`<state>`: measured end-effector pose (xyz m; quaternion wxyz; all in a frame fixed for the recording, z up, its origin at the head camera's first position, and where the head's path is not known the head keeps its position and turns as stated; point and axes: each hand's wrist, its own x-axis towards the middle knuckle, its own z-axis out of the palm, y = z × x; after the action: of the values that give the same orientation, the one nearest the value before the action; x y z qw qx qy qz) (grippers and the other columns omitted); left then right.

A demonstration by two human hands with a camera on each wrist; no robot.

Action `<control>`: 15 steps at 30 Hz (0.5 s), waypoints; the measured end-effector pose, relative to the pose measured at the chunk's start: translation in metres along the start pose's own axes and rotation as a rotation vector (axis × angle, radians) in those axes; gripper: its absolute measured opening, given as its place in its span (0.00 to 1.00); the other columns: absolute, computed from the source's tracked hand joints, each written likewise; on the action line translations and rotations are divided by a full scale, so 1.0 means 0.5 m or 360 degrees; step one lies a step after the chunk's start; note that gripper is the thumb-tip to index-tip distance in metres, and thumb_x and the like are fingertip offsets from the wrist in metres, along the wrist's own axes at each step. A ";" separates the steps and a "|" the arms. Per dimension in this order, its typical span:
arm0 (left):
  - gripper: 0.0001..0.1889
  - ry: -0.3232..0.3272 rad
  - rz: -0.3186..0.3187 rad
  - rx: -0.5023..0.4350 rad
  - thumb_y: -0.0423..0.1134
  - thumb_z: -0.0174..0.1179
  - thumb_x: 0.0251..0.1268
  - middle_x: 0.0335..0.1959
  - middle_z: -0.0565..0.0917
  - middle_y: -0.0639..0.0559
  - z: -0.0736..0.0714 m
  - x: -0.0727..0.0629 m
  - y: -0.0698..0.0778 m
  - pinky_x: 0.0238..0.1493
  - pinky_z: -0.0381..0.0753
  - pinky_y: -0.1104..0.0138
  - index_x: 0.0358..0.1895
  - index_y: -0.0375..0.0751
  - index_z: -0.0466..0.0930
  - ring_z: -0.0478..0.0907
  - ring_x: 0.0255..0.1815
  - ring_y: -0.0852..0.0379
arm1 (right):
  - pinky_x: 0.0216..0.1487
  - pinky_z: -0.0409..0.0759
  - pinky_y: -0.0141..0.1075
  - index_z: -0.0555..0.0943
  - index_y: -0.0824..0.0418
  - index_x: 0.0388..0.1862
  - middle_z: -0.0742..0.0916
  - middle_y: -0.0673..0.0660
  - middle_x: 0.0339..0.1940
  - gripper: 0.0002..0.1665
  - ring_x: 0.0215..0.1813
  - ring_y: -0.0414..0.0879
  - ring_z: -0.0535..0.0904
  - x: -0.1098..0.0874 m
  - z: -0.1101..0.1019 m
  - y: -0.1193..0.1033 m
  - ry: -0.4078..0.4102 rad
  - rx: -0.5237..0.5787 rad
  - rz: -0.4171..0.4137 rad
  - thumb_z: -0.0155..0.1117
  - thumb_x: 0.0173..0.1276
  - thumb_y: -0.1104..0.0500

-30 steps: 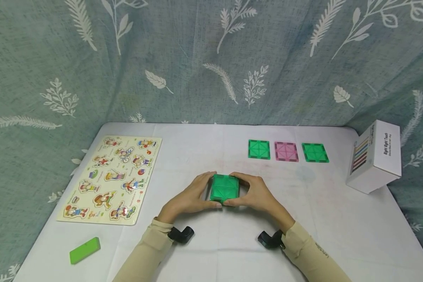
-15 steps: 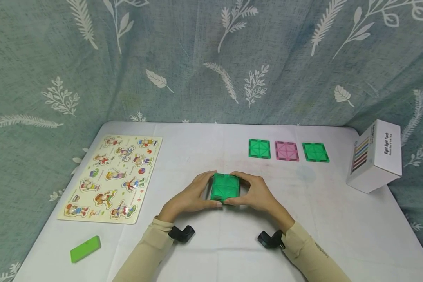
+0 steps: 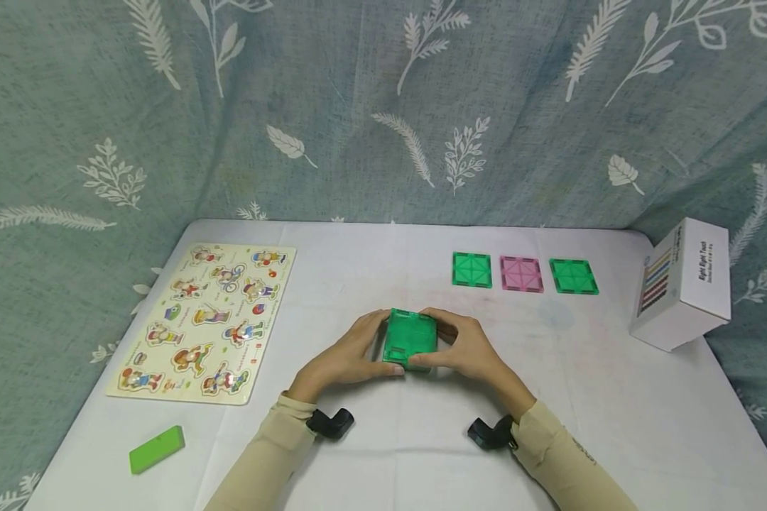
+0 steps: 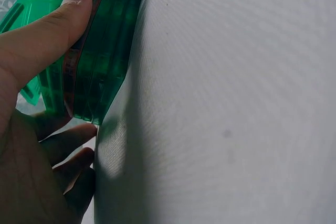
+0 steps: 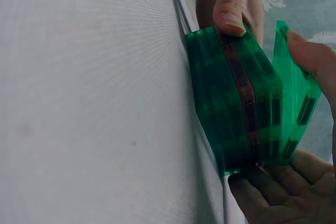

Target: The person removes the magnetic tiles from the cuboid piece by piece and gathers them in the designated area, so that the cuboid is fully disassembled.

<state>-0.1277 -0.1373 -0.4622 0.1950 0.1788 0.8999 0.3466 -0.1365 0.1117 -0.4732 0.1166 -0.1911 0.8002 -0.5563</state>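
A stack of green magnetic tiles [image 5: 210, 93] stands on the white cloth between both hands, with one reddish tile [image 5: 242, 87] among its layers. My left hand [image 3: 345, 356] grips the stack from the left. In the left wrist view its thumb [image 4: 58, 30] presses the stack's near side, with the other fingers round the far corner. From the right, my right hand [image 3: 468, 351] pinches the top green tile [image 3: 410, 332], thumb on its near edge. That tile [image 5: 292, 98] is tilted apart from the stack in the right wrist view.
Flat at the back lie a green tile [image 3: 471, 270], a pink tile [image 3: 521, 274] and another green tile [image 3: 574, 276]. A white box [image 3: 685, 284] stands at the right. On the left are a picture puzzle board [image 3: 201, 323] and a green block [image 3: 157, 450].
The top green tile has been lifted and tilted off the stack by the right hand, whose thumb has risen slightly. The left hand stays round the stack.
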 end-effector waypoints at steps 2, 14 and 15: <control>0.56 0.0004 0.0000 -0.0007 0.59 0.72 0.56 0.82 0.54 0.43 0.000 0.001 -0.001 0.81 0.56 0.44 0.81 0.44 0.47 0.47 0.84 0.43 | 0.71 0.76 0.47 0.75 0.59 0.69 0.81 0.60 0.68 0.46 0.69 0.56 0.78 0.000 -0.001 -0.001 -0.0007 0.0013 0.0002 0.84 0.51 0.54; 0.56 -0.0010 -0.0026 -0.0022 0.60 0.72 0.56 0.82 0.53 0.43 -0.001 -0.001 -0.001 0.81 0.56 0.43 0.82 0.46 0.47 0.46 0.84 0.43 | 0.71 0.77 0.47 0.75 0.59 0.68 0.82 0.59 0.67 0.46 0.69 0.55 0.78 0.000 -0.004 0.002 -0.0034 -0.0062 -0.0050 0.84 0.50 0.52; 0.56 -0.0013 -0.0028 -0.0024 0.60 0.72 0.56 0.82 0.53 0.43 -0.001 0.000 -0.001 0.81 0.56 0.43 0.82 0.47 0.47 0.46 0.85 0.43 | 0.71 0.76 0.47 0.75 0.58 0.68 0.82 0.59 0.67 0.46 0.69 0.54 0.78 0.000 -0.004 0.002 -0.0034 -0.0077 -0.0057 0.85 0.50 0.52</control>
<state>-0.1279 -0.1380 -0.4619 0.2030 0.1708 0.8981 0.3508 -0.1375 0.1138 -0.4734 0.1107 -0.2142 0.8085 -0.5368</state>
